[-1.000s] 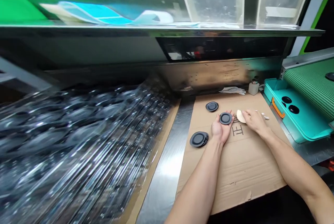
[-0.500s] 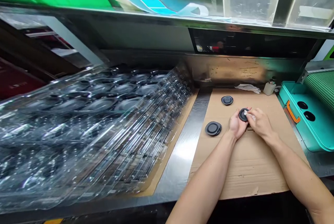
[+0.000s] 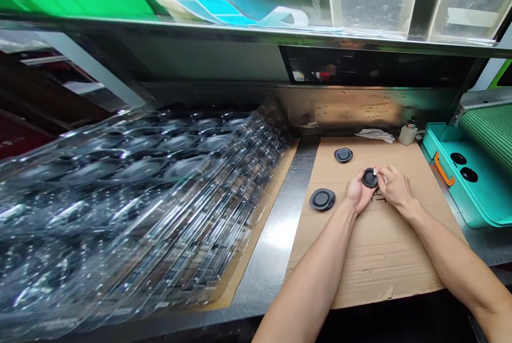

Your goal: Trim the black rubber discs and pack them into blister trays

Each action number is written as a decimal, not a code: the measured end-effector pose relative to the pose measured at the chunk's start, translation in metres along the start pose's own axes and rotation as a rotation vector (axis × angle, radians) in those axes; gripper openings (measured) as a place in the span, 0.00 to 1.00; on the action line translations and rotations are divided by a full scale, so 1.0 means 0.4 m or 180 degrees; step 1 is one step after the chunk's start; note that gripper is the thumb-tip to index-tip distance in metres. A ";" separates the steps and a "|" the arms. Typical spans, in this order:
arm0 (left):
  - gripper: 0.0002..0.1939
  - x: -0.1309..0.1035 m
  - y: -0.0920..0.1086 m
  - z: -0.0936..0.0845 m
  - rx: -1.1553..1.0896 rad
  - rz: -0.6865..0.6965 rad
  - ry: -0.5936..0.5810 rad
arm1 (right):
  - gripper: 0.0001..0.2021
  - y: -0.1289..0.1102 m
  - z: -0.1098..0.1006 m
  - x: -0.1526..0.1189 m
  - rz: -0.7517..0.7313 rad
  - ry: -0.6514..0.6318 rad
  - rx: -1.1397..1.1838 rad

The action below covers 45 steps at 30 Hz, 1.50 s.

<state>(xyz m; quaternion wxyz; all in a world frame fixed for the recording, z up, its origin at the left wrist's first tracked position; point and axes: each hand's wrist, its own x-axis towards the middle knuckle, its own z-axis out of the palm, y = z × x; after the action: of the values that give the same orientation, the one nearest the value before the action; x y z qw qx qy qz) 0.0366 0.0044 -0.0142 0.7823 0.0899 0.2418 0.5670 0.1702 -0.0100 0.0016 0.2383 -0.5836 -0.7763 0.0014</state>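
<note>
Clear plastic at left, a big stack of moulded trays (image 3: pixel 192 209): row after row of round pockets, contents impossible to tell through the gloss. Next, flat on the metal bench (image 3: pixel 272 233), a cardboard sheet (image 3: pixel 400 257). Just off its right edge, an open turquoise bin (image 3: pixel 490 201), orange handle (image 3: pixel 443 168) on the side facing the cardboard sheet. Holds two round black pieces (image 3: pixel 469 175), near each other. Above the cardboard sheet, left hand (image 3: pixel 362 195) palm up, half open, cupped under its load; right hand (image 3: pixel 394 185) closed at the fingertips in a pinch. Behind, a limp white glove (image 3: pixel 375 135) and, just beside it, a pale bottle (image 3: pixel 408 134) with a dark top, contents hidden. Left of the hands, a small pile of black discs (image 3: pixel 322 200) and, apart from it, farther back, another black piece (image 3: pixel 343 155). In the left palm, a single black disc (image 3: pixel 368 178). Last, between the right fingertips, a white scrap (image 3: pixel 375 171), against the disc's rim; too small to make out.
</note>
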 end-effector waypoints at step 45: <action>0.34 -0.026 -0.022 0.009 0.2280 0.0290 0.0144 | 0.12 0.027 -0.019 -0.001 -0.0501 0.0000 0.0628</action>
<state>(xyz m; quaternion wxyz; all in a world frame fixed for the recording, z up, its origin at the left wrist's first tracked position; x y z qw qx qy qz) 0.0433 -0.0079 -0.0118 0.6695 0.3565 0.4381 0.4824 0.1829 -0.0091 0.0051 0.2939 -0.4946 -0.8158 0.0591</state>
